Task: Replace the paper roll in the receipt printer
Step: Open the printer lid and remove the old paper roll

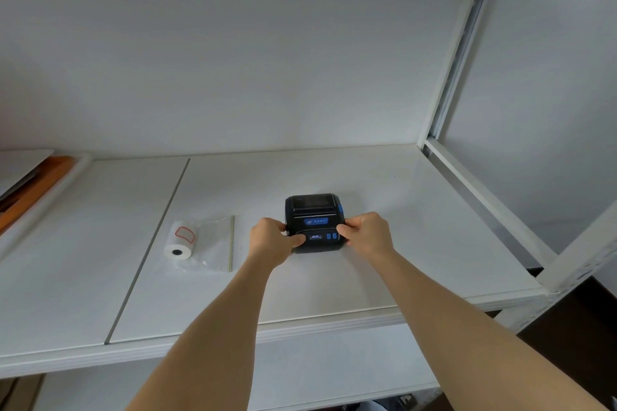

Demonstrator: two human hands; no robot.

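Printer (314, 222) on white shelf (334, 280), roll (180, 240) beside.

Colours on the shelf
Printer (314, 223): black, blue buttons and label. Roll (180, 240): white, red outline mark. Shelf (384, 177): white. Far-left strip (36, 190): orange.

Black receipt printer (314, 222), lid closed, blue buttons, on white shelf (400, 210). Left hand (272, 240) and right hand (367, 233) each hold a near corner, thumbs on top. White paper roll (180, 240), red-outlined label, lying to the left, apparently in clear plastic bag (213, 243).
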